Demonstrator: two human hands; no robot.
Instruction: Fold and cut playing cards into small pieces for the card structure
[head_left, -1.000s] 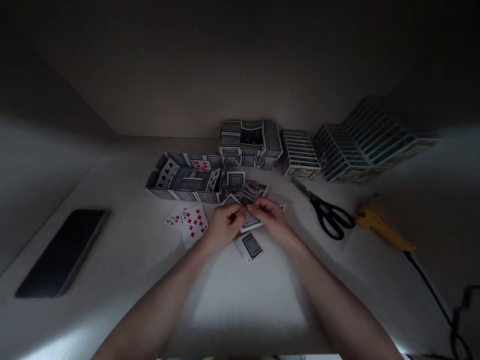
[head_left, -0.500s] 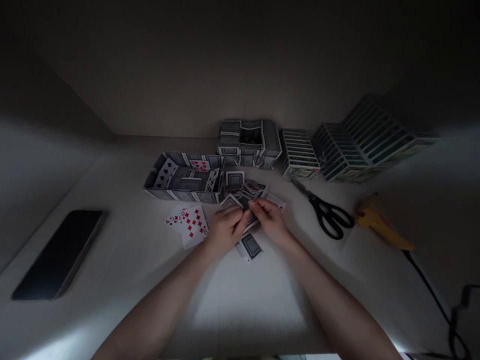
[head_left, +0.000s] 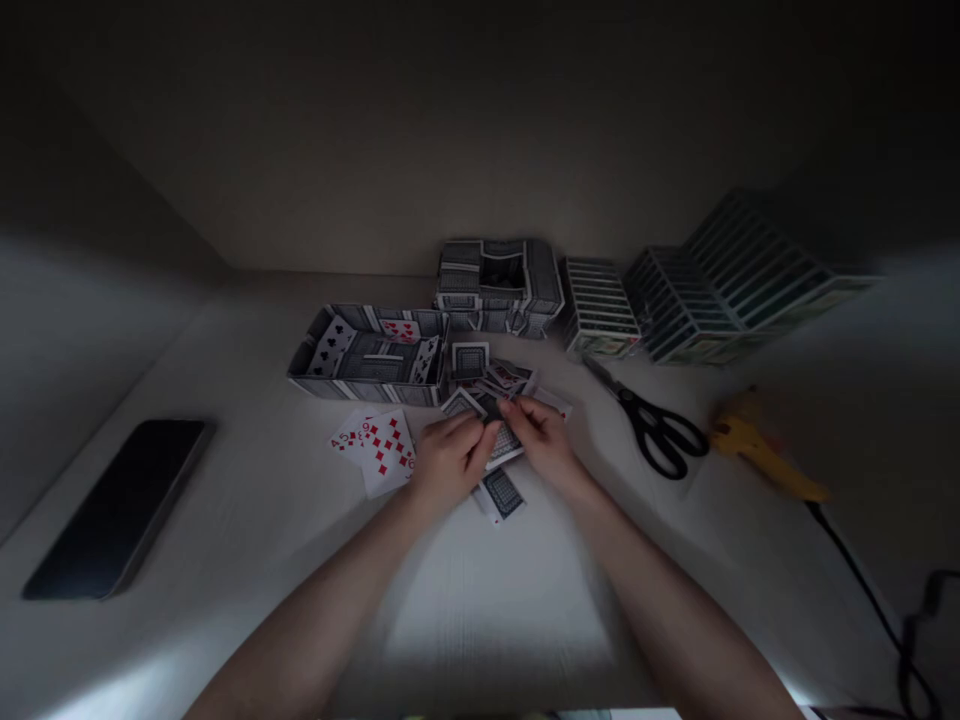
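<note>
My left hand and my right hand meet over the middle of a pale table, both pinching one face-down playing card between them. Just beyond the fingers lies a loose heap of cards, mostly face down. Another face-down card rests on the table under my wrists. A fan of red diamond cards lies face up to the left of my left hand.
An open box made of cards and a taller card box stand behind the heap. Rows of card packs line the back right. Black scissors, a yellow glue gun with its cable, and a dark phone also lie here.
My two hands have drawn closer together around the card, the left thumb sliding right along it. Nothing else on the table has moved.
</note>
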